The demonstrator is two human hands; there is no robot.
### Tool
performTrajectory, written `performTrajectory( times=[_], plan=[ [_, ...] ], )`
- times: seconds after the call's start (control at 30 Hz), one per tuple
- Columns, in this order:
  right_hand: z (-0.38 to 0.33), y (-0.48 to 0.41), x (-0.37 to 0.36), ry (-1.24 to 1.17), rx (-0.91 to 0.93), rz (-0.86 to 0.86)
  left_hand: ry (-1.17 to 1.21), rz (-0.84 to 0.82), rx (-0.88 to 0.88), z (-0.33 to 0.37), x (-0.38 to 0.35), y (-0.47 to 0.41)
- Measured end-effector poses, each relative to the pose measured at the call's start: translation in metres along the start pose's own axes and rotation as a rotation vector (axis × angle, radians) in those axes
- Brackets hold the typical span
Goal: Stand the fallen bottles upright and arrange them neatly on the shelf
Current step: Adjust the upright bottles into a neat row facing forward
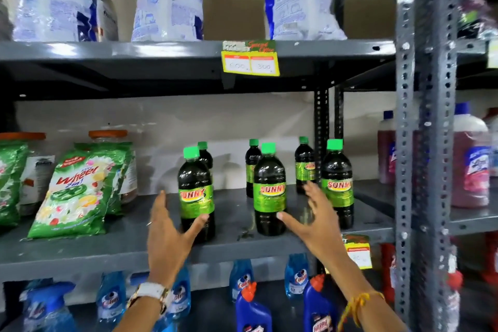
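hands (172, 234) perhaps touching upright bottles (196, 194)

Both arms reach forward, the left hand (167, 234) and right hand (318, 226) spread wide, palms facing inward, holding nothing.

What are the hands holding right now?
Nothing. Both the left hand and the right hand are open with fingers spread. The left thumb touches the lower part of a bottle, without gripping it.
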State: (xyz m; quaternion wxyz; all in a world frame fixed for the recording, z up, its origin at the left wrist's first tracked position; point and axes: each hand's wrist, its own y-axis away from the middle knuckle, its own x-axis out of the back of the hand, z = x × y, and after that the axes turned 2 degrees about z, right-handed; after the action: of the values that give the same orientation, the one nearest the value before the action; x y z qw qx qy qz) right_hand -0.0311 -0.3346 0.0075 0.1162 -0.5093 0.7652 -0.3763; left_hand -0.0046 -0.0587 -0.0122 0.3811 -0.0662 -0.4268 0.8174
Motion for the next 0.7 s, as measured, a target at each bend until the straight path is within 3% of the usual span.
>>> performTrajectory(
  times=[0.1,0.17,0.23,0.33,0.47,0.7],
  plan=[
    [0.011,-0.007,0.045,0.064,0.183,0.371,0.102,0.188,-0.173,0.033,-0.012,0.016],
    [0.016,-0.026,0.066,0.056,0.119,0.410,0.130,0.160,-0.298,0.064,-0.031,0.025],
    [0.023,-0.040,0.075,0.056,-0.009,0.272,0.128,0.031,-0.313,0.088,-0.059,0.027],
    [0.052,-0.049,0.081,-0.047,-0.169,0.023,0.178,-0.133,-0.166,0.103,-0.093,0.034],
    [0.089,-0.063,0.089,-0.090,-0.210,-0.226,0.200,-0.215,-0.017,0.107,-0.113,0.039],
    [0.085,-0.069,0.096,-0.105,-0.234,-0.354,0.074,-0.263,-0.002,0.101,-0.119,0.036]
  ],
)
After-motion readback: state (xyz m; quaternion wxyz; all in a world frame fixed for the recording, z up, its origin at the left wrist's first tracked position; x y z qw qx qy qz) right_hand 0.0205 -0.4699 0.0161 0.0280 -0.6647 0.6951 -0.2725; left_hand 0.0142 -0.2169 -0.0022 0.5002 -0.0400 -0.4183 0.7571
